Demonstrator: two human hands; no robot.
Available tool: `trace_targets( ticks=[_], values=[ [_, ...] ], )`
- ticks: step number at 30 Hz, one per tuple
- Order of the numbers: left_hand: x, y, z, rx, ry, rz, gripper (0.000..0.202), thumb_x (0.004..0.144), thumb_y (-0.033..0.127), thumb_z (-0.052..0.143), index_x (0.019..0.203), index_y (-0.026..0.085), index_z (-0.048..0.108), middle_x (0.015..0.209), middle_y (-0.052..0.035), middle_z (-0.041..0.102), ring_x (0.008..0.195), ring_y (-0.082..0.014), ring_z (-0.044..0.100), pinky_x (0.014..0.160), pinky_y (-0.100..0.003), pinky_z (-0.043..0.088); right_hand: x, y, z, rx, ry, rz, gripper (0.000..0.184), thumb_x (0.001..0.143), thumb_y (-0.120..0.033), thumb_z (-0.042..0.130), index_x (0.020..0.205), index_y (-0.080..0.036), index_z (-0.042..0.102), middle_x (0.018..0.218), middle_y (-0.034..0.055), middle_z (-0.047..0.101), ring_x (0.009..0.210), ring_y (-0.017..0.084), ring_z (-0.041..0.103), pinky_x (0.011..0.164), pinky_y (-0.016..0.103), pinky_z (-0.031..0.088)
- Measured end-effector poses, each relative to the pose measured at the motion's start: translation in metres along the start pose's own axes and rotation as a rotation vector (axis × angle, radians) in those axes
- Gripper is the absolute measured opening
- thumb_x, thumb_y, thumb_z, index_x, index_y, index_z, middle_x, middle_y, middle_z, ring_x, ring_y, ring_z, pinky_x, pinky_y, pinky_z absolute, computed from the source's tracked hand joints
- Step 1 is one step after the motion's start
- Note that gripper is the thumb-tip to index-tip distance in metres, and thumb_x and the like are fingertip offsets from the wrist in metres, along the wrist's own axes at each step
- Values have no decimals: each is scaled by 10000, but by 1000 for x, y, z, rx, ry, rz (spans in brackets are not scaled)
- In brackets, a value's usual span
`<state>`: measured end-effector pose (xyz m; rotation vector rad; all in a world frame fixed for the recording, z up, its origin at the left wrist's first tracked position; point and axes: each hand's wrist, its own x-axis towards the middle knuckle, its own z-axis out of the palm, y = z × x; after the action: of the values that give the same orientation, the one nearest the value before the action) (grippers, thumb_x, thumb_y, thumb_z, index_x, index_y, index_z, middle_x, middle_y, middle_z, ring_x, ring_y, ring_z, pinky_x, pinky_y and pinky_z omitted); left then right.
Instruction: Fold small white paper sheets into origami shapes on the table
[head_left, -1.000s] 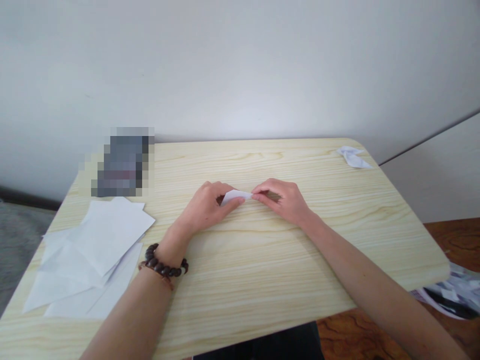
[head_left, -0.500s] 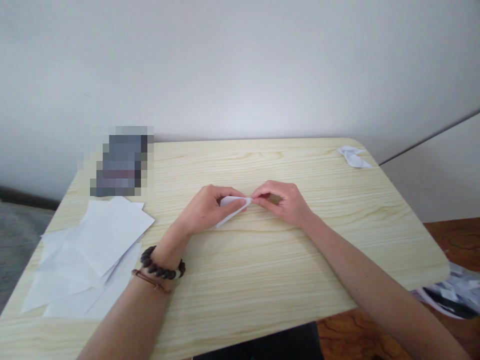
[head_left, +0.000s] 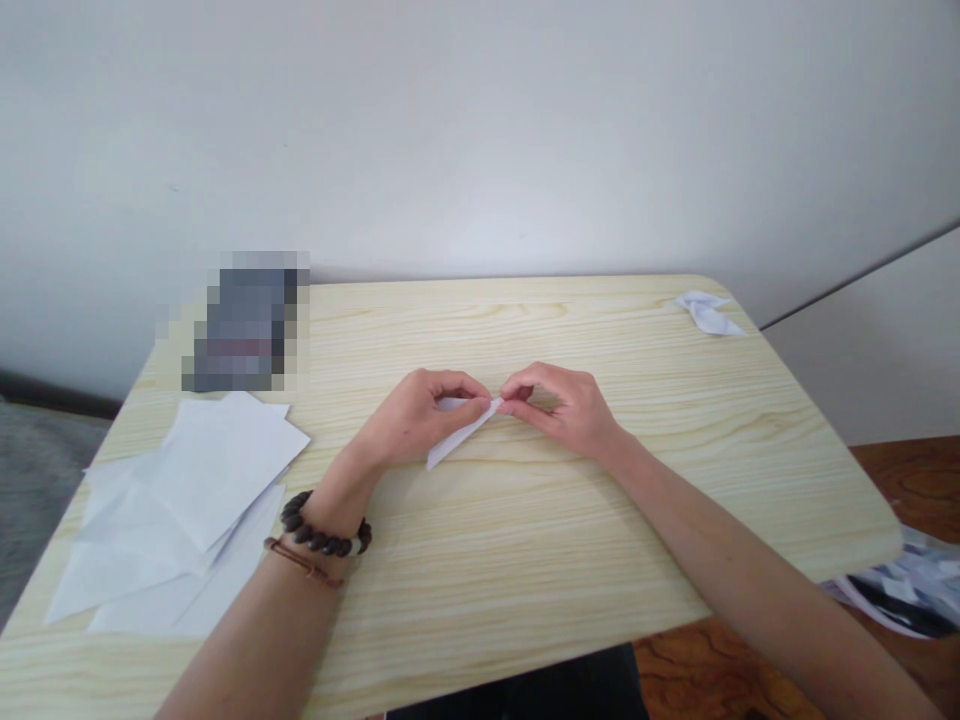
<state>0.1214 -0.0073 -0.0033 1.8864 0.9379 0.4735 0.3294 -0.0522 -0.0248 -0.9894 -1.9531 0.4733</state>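
A small piece of folded white paper (head_left: 456, 436) is held over the middle of the table. My left hand (head_left: 420, 418) pinches it between thumb and fingers, covering much of its upper side. At the paper's right tip, my right hand (head_left: 559, 405) is closed in a pinch with thumb and forefinger. The two hands' fingertips almost meet there. One pointed corner of the paper sticks out below my left thumb. How the paper is folded underneath is hidden by my fingers.
On the left of the light wooden table (head_left: 525, 560) lie several loose white sheets (head_left: 225, 460). Behind them is a dark, pixelated object (head_left: 244, 325). A folded white paper piece (head_left: 709, 314) rests at the far right corner. A container with clutter (head_left: 911, 585) stands beyond the right edge.
The folded paper has tilted slightly, and its lower corner now reaches further down and left. Both hands keep nearly the same place, with fingers shifted a little at the tip.
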Motion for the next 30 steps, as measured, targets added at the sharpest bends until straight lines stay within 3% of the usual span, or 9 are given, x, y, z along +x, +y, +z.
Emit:
trace_targets(
  ticks=[4, 13, 21, 24, 30],
  values=[
    [0, -1, -1, 12, 3, -7, 256, 815, 412, 599, 843, 185, 715, 788, 13, 704, 695, -130, 582, 599, -210, 398, 0, -1, -1, -11, -26, 30, 87, 849, -275, 637, 870, -191, 639, 788, 9, 686, 688, 109, 628, 670, 231, 508],
    [1, 0, 0, -48, -37, 21, 232, 824, 365, 596, 881, 182, 726, 826, 6, 722, 747, -137, 620, 674, -213, 450, 1, 3, -3, -48, -113, -150, 105, 918, -179, 518, 938, -174, 621, 866, 51, 672, 802, 127, 625, 727, 251, 509],
    [1, 2, -2, -11, -68, 14, 288, 847, 410, 544, 852, 180, 717, 778, 10, 704, 710, -130, 608, 675, -216, 465, 3, 0, -4, -152, -128, -255, 120, 919, -154, 512, 966, -177, 620, 915, 59, 677, 845, 135, 623, 736, 248, 501],
    [1, 2, -1, 2, -47, -1, 291, 829, 417, 555, 813, 175, 715, 756, 4, 700, 707, -138, 611, 674, -224, 470, 3, -2, -2, -92, -116, -221, 96, 916, -167, 519, 934, -178, 613, 884, 48, 677, 824, 131, 618, 739, 255, 488],
    [1, 3, 2, 39, 53, 30, 245, 800, 387, 585, 758, 177, 703, 735, -1, 698, 714, -149, 613, 683, -239, 460, 2, -2, -2, -157, -133, 35, 44, 855, -222, 577, 834, -189, 598, 745, 4, 642, 687, 134, 552, 750, 320, 402]
  ],
)
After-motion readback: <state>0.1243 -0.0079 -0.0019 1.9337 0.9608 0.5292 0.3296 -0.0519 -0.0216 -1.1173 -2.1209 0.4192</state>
